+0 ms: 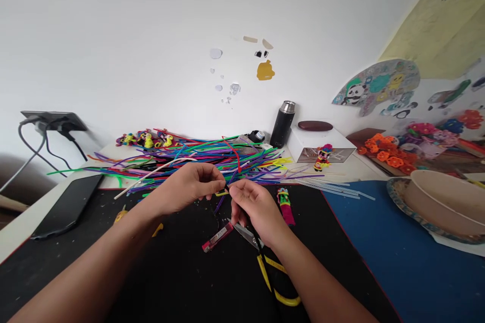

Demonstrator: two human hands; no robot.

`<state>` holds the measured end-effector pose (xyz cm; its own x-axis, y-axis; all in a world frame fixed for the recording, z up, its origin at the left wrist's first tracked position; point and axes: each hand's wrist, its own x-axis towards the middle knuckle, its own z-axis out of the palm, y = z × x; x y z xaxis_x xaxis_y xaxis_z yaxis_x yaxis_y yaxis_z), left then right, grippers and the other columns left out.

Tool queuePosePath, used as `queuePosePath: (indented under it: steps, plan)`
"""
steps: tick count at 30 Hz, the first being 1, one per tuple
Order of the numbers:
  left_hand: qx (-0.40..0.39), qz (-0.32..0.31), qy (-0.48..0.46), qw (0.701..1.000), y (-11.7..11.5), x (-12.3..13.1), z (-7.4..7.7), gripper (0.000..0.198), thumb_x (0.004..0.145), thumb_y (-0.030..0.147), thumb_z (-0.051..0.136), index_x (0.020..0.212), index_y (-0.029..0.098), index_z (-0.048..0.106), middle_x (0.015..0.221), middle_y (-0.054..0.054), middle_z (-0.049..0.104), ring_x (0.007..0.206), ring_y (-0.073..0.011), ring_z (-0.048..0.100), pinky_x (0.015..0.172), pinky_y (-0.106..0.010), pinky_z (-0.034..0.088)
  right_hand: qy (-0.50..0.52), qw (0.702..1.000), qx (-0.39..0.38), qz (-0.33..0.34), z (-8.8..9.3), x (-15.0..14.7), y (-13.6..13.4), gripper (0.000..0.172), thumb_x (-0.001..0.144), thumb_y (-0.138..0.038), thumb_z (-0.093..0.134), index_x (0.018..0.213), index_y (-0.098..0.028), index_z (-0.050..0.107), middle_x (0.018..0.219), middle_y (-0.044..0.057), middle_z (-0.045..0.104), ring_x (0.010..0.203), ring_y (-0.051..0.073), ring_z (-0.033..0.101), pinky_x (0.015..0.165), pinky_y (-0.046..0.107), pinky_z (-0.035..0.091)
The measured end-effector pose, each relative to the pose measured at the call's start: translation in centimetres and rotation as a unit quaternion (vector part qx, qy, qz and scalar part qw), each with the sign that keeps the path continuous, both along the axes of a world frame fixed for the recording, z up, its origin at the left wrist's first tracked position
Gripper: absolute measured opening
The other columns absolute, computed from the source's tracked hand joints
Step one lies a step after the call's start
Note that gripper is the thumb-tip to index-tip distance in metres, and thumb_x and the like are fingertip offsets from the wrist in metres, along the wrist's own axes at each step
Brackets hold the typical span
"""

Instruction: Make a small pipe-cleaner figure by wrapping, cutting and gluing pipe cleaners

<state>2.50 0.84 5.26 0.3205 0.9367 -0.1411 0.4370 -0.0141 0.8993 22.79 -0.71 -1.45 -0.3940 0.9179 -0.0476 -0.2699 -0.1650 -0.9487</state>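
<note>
Above the black mat point(170, 272), my left hand point(191, 184) and my right hand point(257, 206) meet with pinched fingertips on a thin black pipe cleaner point(226, 188). Its long end seems to run down under my right palm toward the front edge. Whether the purple strand by my fingertips belongs to it, I cannot tell. Below my right hand lie scissors point(282, 298) with yellow-and-black handles, blades partly covered. A pink lighter point(217, 238) rests left of them. To the right is a small green-and-magenta pipe cleaner figure point(286, 206).
Behind my hands spreads a heap of coloured pipe cleaners point(182, 153). A phone point(68, 206) lies at left. A black flask point(283, 123) and white box point(322, 143) stand by the wall. Glue sticks point(333, 189) lie right, near a blue mat point(379, 242) and a bowl point(450, 201).
</note>
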Motion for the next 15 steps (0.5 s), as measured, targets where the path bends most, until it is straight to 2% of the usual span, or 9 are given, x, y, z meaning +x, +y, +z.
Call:
queuePosePath:
  steps: [4,9,15]
  plan:
    - [-0.005,0.002,0.020,1.000,-0.41,0.71,0.21,0.042,0.075,0.059,0.082,0.079,0.018,0.070,0.067,0.002,0.064,0.062,-0.0156,0.055,0.057,-0.026,0.039,-0.023,0.999,0.021,-0.005,-0.09,-0.11,-0.15,0.045,0.081,-0.059,0.084,0.094,-0.020,0.067,0.055,-0.008,0.059,0.040,0.011,0.057,0.039,0.021,0.037]
    - [-0.034,-0.003,0.001,0.999,-0.27,0.62,-0.16,0.042,0.078,0.059,0.081,0.082,0.018,0.072,0.065,0.002,0.064,0.061,-0.0151,0.055,0.057,-0.025,0.039,-0.040,0.999,0.026,-0.022,-0.05,-0.05,-0.06,0.037,0.085,-0.054,0.080,0.089,-0.020,0.067,0.051,-0.009,0.056,0.037,0.010,0.050,0.039,0.021,0.037]
    - [-0.043,-0.026,-0.041,0.998,-0.01,-0.19,0.40,0.048,0.081,0.064,0.080,0.083,0.017,0.077,0.080,-0.004,0.073,0.064,-0.0140,0.057,0.056,-0.024,0.041,-0.010,1.000,-0.004,-0.026,0.32,0.06,-0.14,0.032,0.082,-0.048,0.080,0.083,-0.020,0.065,0.047,-0.010,0.051,0.037,0.010,0.050,0.039,0.020,0.035]
